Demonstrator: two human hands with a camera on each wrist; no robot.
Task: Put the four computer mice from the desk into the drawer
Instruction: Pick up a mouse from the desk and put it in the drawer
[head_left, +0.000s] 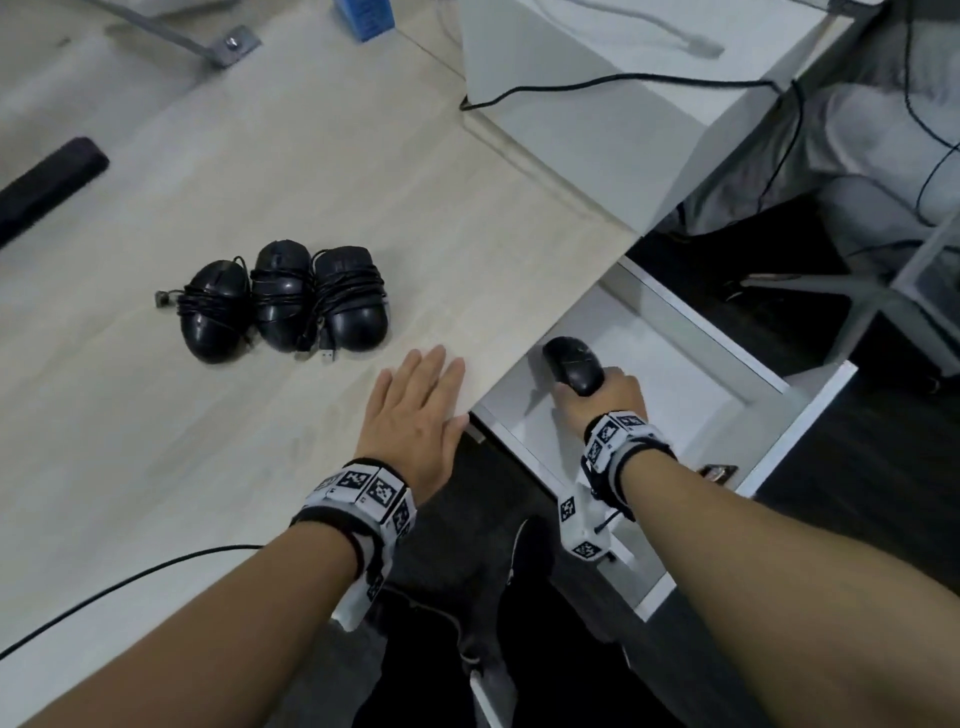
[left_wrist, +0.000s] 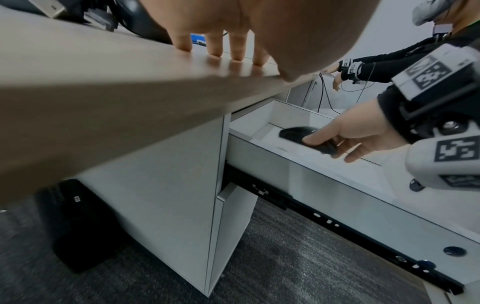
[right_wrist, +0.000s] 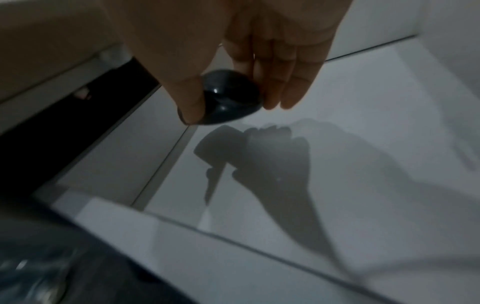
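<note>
Three black mice (head_left: 283, 301) with cords wound round them lie side by side on the pale wooden desk (head_left: 260, 182). My right hand (head_left: 602, 397) grips a fourth black mouse (head_left: 571, 364) (left_wrist: 301, 134) (right_wrist: 231, 98) by its rear, just above the floor of the open white drawer (head_left: 691, 358) (left_wrist: 337, 170). The thumb (right_wrist: 191, 107) and fingers (right_wrist: 283, 82) pinch its sides. My left hand (head_left: 415, 410) rests flat on the desk's front edge, fingers (left_wrist: 215, 45) straight, to the right of the three mice.
A black bar-shaped object (head_left: 49, 182) lies at the desk's left. A white box (head_left: 597, 78) with a black cable stands at the back right, a blue item (head_left: 366, 18) behind. Another person's gloved hands (left_wrist: 348, 70) show beyond the drawer. A black cable (head_left: 130, 587) crosses the near desk edge.
</note>
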